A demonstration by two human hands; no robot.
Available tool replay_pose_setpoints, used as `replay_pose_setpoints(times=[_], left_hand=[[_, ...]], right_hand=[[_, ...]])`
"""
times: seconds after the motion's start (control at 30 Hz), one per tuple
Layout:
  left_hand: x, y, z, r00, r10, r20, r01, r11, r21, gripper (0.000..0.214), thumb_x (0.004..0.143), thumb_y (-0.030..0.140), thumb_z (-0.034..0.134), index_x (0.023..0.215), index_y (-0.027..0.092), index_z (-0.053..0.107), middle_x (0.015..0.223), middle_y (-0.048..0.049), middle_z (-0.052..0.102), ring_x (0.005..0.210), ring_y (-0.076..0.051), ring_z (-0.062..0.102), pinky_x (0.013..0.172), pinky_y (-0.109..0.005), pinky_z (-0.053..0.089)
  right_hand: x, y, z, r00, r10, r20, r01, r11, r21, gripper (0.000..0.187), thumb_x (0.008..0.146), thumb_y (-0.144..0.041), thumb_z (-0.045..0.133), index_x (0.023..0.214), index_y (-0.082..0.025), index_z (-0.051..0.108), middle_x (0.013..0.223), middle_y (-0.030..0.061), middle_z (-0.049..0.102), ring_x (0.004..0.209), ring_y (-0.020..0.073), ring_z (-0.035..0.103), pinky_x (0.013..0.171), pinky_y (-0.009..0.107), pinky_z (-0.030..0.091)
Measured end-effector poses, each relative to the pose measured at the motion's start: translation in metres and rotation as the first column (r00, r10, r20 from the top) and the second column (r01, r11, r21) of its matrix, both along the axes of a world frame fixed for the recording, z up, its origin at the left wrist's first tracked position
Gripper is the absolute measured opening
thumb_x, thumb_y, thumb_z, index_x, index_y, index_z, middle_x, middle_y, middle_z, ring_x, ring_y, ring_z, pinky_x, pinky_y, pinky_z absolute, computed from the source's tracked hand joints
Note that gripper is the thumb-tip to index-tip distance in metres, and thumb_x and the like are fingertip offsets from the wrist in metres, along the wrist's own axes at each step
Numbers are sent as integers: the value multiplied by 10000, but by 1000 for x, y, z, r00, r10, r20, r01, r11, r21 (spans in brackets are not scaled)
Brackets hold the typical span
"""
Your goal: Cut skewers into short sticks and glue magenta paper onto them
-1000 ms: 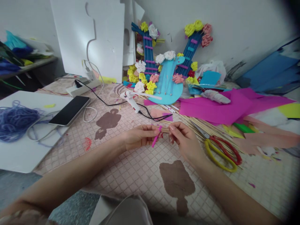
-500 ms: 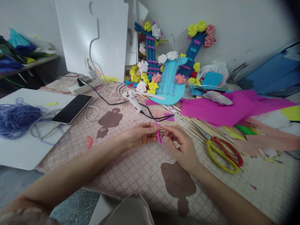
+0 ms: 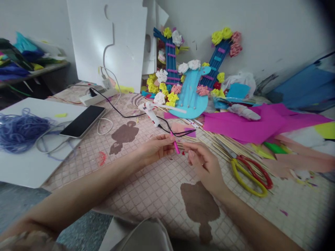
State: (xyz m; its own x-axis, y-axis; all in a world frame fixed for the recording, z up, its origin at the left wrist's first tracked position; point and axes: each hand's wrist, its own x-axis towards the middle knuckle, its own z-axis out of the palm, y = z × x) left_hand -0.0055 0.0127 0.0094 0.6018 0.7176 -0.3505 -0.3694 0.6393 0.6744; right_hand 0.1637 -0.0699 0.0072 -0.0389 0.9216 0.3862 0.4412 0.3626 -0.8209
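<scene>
My left hand [image 3: 160, 147] pinches a thin magenta stick [image 3: 176, 147] between thumb and fingers, above the middle of the table. The stick is tilted, its lower end leaning toward my right hand [image 3: 202, 162]. That hand is just to the right, apart from the stick, its fingers loosely bent and thumb away from the forefinger; I see nothing held in it. Just beyond my hands lies a white glue gun [image 3: 151, 114] with a black cord. Scissors [image 3: 248, 174] with red and yellow handles lie to the right, over thin wooden sticks [image 3: 209, 134].
Guitar-shaped paper crafts [image 3: 192, 94] with paper flowers stand against the wall. Magenta paper [image 3: 235, 125] covers the right rear. On the left are a phone [image 3: 83, 122], blue-purple yarn [image 3: 23, 130] on a white board [image 3: 28, 176], and a power strip [image 3: 98, 97].
My right hand's thumb and fingers have drawn slightly away from the magenta stick, which has tilted more in my left hand. The view has shifted slightly.
</scene>
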Motion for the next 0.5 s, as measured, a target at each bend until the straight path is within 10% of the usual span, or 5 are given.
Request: replay_pose_setpoints(times=[0.27, 0.5], left_hand=[[-21, -1, 5, 999, 41, -23, -38, 992, 121, 214, 697, 205, 780, 713, 117, 586, 696, 10, 622, 594, -62, 587, 578, -176, 458], [-80, 19, 5, 969, 230, -88, -217, 966, 142, 235, 681, 209, 795, 728, 120, 583, 637, 27, 580, 517, -38, 527, 513, -156, 432]], right_hand=[[-6, 23, 11, 999, -11, -34, 8, 996, -91, 217, 919, -321, 478, 986, -195, 642, 810, 27, 633, 640, 128, 554, 578, 261, 454], [-36, 114, 7, 970, 49, 238, -58, 998, 30, 248, 825, -309, 575, 1010, -154, 627, 980, 106, 635, 836, 204, 610, 676, 314, 506]])
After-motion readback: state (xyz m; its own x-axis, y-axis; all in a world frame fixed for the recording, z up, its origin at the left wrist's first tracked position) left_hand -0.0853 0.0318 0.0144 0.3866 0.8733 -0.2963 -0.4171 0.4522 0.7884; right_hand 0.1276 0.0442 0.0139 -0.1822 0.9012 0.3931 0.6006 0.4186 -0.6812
